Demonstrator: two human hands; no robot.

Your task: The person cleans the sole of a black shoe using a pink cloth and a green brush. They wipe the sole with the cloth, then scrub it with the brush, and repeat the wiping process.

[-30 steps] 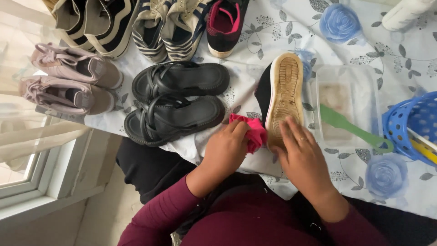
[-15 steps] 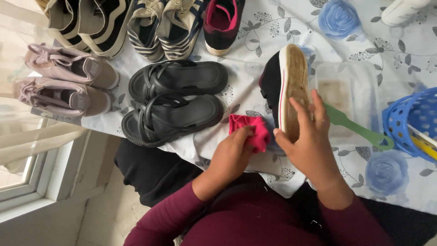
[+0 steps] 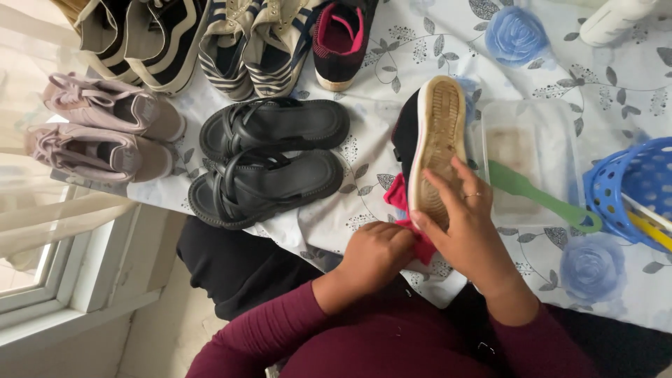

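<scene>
Holding the black shoe [image 3: 420, 133] on its side with the tan sole turned up, the right hand [image 3: 467, 231] has its fingers spread over the heel end and curled round the edge, a firm grip on the shoe. The left hand [image 3: 374, 253] is closed on a pink cloth [image 3: 400, 199], pressed against the shoe's side near the white rim of the sole. The sole looks dirty and brownish along its tread, so the cleaning seems well short of done (though the side under the cloth is hidden, and I cannot tell how clean it is). Its mate [image 3: 341, 38], black with a pink lining, stands upright at the far edge of the worktop [image 3: 616, 91], seemingly untouched.

Just right of the shoe sits a clear plastic tub [image 3: 532, 164] with murky contents and a green brush handle [image 3: 542, 196] lying across it; a blue basket [image 3: 633, 189] is beyond. To the left lie black sandals [image 3: 269, 164], two pinkish sneakers [image 3: 105, 133] and striped sneakers [image 3: 252, 42]. Nothing crowds the hands.
</scene>
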